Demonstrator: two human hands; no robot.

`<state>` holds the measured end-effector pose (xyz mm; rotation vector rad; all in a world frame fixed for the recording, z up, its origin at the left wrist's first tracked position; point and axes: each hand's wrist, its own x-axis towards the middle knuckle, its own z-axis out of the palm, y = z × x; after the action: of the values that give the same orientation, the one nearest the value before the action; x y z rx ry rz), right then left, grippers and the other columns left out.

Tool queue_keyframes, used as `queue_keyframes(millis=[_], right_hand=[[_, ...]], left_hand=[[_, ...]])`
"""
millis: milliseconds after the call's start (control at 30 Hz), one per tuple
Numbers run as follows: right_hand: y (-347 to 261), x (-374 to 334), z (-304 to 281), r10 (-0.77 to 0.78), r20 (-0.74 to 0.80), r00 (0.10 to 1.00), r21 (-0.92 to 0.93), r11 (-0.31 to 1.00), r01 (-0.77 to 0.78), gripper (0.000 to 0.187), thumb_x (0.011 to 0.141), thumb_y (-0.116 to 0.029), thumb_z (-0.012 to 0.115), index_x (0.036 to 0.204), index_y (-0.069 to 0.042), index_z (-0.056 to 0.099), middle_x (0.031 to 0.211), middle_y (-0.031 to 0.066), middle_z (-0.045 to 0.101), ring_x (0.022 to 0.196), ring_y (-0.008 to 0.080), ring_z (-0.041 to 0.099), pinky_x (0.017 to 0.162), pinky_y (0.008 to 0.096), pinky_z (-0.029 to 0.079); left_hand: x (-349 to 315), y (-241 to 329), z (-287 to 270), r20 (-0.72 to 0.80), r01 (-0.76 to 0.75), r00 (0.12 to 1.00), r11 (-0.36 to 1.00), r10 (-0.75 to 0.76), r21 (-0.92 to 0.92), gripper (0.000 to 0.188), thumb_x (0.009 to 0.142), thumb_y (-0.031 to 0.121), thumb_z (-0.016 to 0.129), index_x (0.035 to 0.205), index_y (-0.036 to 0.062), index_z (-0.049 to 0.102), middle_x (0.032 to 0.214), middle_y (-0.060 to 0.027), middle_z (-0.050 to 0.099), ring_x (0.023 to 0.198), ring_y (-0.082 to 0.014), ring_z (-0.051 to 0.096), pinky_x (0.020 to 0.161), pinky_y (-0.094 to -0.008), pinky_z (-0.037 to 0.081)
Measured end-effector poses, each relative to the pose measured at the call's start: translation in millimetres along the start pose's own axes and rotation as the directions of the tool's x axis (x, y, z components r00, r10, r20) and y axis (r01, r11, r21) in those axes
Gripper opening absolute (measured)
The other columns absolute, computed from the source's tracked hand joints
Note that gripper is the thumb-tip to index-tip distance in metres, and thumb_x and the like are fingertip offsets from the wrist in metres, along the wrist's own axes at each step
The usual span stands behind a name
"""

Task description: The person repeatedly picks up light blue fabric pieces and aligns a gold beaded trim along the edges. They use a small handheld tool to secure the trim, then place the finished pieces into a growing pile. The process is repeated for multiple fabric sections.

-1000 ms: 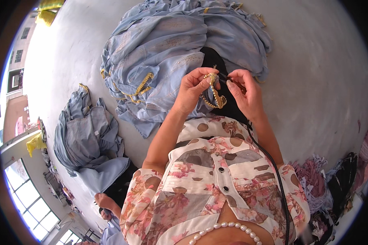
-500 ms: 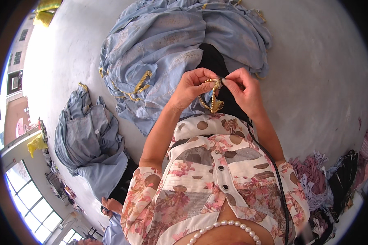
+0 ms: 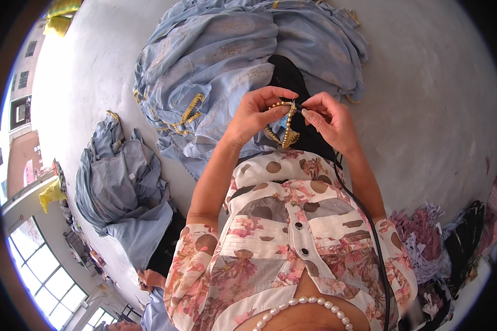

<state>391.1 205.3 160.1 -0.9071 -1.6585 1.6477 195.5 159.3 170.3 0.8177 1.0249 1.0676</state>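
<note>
My left hand is closed in a pinch on a gold beaded trim, above my lap. The trim hangs in a loop below the fingers, with a bit of blue showing inside it. Right beside it, my right hand has thumb and forefinger pressed together at the trim's upper end. Something small and dark shows at those fingertips, too small to name. A large heap of light blue patterned fabric with gold edging spreads over and beyond my dark-clothed leg.
Another blue-grey fabric bundle lies at the left, by a co-worker's hand. Pink and lilac fabric scraps are piled at the lower right. A black cord runs down my front. The grey floor extends to the right.
Both hands have shifted slightly upward, and the fingertips have parted a little. The trim's loop has turned, showing more blue. At the lower left, the co-worker's hand has moved.
</note>
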Motion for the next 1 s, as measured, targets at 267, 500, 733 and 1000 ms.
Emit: queue_keyframes(millis=[267, 500, 733, 1000], right_hand=[[3, -1, -1, -0.079, -0.010, 0.997, -0.183, 0.980, 0.076, 0.020, 0.084, -0.015, 0.067, 0.088, 0.001, 0.056, 0.072, 0.0060, 0.062, 0.064, 0.0069, 0.057, 0.056, 0.0219, 0.046], [4, -3, -2, -0.001, -0.162, 0.987, 0.124, 0.992, 0.022, 0.019, 0.085, -0.015, 0.066, 0.093, -0.001, 0.056, 0.078, 0.0016, 0.061, 0.070, 0.0058, 0.056, 0.063, 0.0194, 0.045], [4, -5, 5, 0.010, -0.015, 1.000, 0.041, 0.999, -0.009, 0.020, 0.085, -0.015, 0.066, 0.092, 0.001, 0.056, 0.078, 0.0029, 0.062, 0.071, 0.0057, 0.058, 0.063, 0.0195, 0.046], [10, -6, 3, 0.042, -0.107, 0.993, -0.034, 0.998, -0.045, 0.016, 0.085, -0.013, 0.066, 0.090, -0.001, 0.056, 0.076, 0.0015, 0.062, 0.068, 0.0035, 0.055, 0.059, 0.0187, 0.044]], left_hand=[[1, 4, -4, 0.037, 0.050, 0.998, 0.988, -0.056, 0.146, 0.028, 0.081, -0.003, 0.059, 0.109, -0.0012, 0.060, 0.092, -0.0032, 0.064, 0.081, -0.0047, 0.057, 0.071, -0.0169, 0.044], [-1, 9, -5, 0.006, 0.034, 0.999, 0.995, -0.035, 0.091, 0.029, 0.081, -0.004, 0.058, 0.110, -0.0014, 0.060, 0.094, -0.0038, 0.065, 0.083, -0.0054, 0.058, 0.074, -0.0171, 0.045], [0, 5, -6, 0.025, 0.047, 0.998, 0.992, -0.050, 0.113, 0.035, 0.080, -0.006, 0.058, 0.115, -0.0015, 0.057, 0.094, -0.0042, 0.065, 0.083, -0.0052, 0.058, 0.073, -0.0172, 0.045], [-1, 9, -6, 0.022, 0.051, 0.998, 0.972, -0.058, 0.229, 0.037, 0.079, -0.006, 0.058, 0.116, -0.0008, 0.057, 0.089, -0.0022, 0.064, 0.076, -0.0022, 0.054, 0.066, -0.0153, 0.041]])
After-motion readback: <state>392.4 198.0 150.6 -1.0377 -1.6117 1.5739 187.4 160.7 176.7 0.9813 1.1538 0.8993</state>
